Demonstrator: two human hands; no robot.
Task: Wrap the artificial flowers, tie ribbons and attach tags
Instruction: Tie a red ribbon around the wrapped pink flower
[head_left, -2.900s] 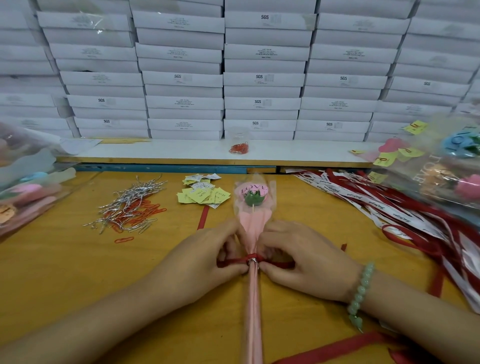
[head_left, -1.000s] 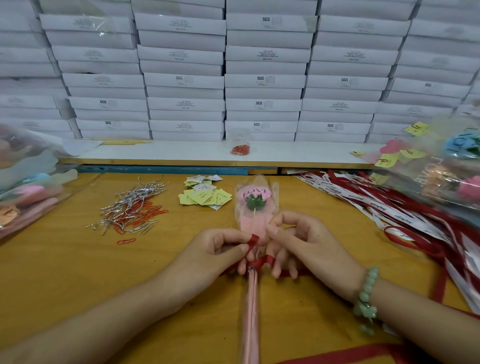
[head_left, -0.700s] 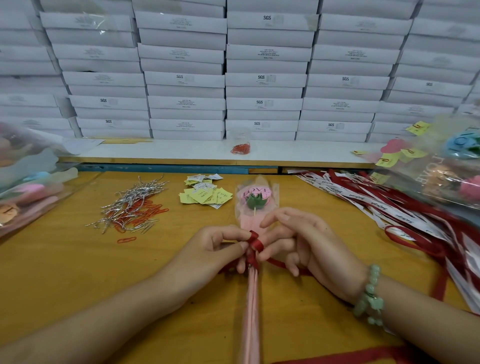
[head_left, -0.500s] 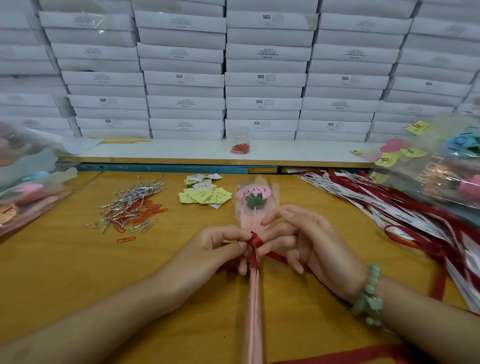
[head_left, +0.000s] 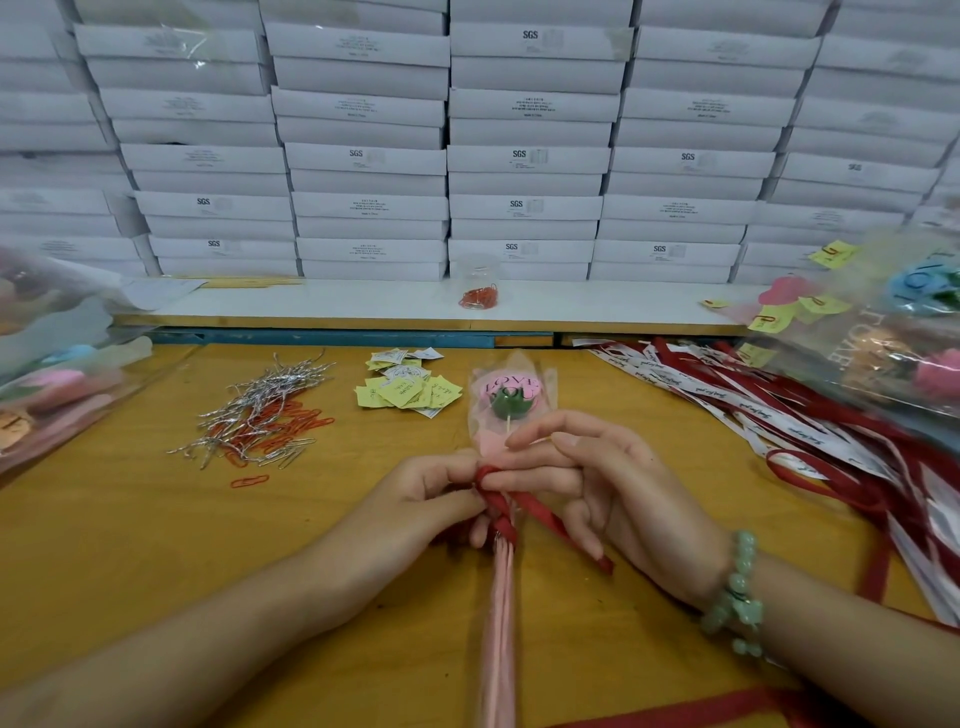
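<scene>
A pink artificial flower in a clear wrapper lies on the yellow table, its pink stem sleeve running toward me. A red ribbon is wound round the neck of the wrapper. My left hand pinches a ribbon loop at the knot. My right hand pinches the ribbon there too, with one tail trailing under its fingers to the right.
Silver twist ties and red paper clips lie at the left, yellow tags behind the flower. A heap of red and white ribbons and wrapped flowers fill the right; more wrapped flowers sit left. Stacked white boxes line the back.
Both hands rose from pressing the ribbon flat on the stem to forming loops at the knot. The ribbon now stands up between my fingertips, and the right tail has drawn in.
</scene>
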